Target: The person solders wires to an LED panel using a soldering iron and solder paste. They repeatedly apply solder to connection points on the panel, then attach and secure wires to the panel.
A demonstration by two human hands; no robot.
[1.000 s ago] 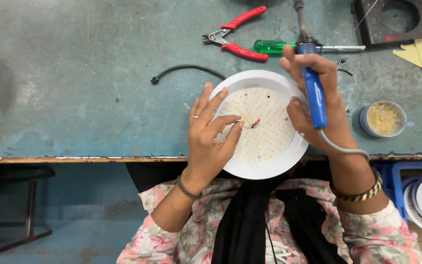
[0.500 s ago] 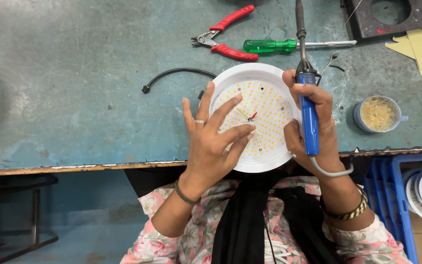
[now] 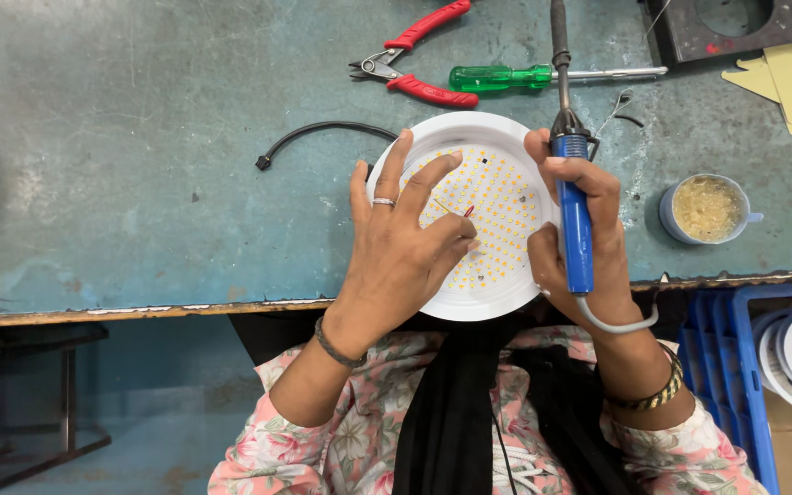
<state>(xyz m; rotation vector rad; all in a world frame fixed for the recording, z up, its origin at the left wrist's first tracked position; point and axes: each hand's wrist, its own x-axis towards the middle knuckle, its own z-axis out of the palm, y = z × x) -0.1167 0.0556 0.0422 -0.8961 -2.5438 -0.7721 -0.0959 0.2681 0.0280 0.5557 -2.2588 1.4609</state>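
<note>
A round white lamp panel (image 3: 497, 197) dotted with small yellow lights lies at the near edge of the worn blue-green bench (image 3: 139, 165). My left hand (image 3: 405, 247) rests on the panel's left half, fingers spread, with a thin red wire (image 3: 467, 212) at its fingertips. My right hand (image 3: 579, 229) grips a blue-handled soldering iron (image 3: 572, 197) at the panel's right rim, its metal tip pointing away from me over the bench. A grey cord runs from the handle past my wrist.
Red-handled pliers (image 3: 414, 57) and a green-handled screwdriver (image 3: 524, 75) lie beyond the panel. A short black cable (image 3: 318, 136) curves to the left. A small cup of yellowish paste (image 3: 706, 209) stands at right. A blue crate (image 3: 753, 367) holds more white panels.
My left hand has slid further onto the panel. The right hand and the soldering iron shifted slightly along the panel's right rim.
</note>
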